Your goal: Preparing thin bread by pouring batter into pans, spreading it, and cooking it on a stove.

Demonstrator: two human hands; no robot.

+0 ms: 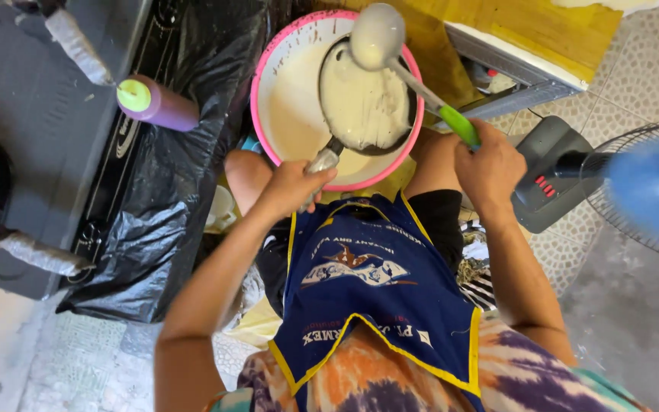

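Pan [364,103], coated with pale batter, sits tilted over the pink bowl [284,99] at the top centre of the frame. Your left hand [291,187] has its grip closed on the pan's handle. Your right hand [490,164] clasps the ladle [379,34] by its green handle (the scoop hangs above the pan). A purple bottle [158,103] lies upper left.
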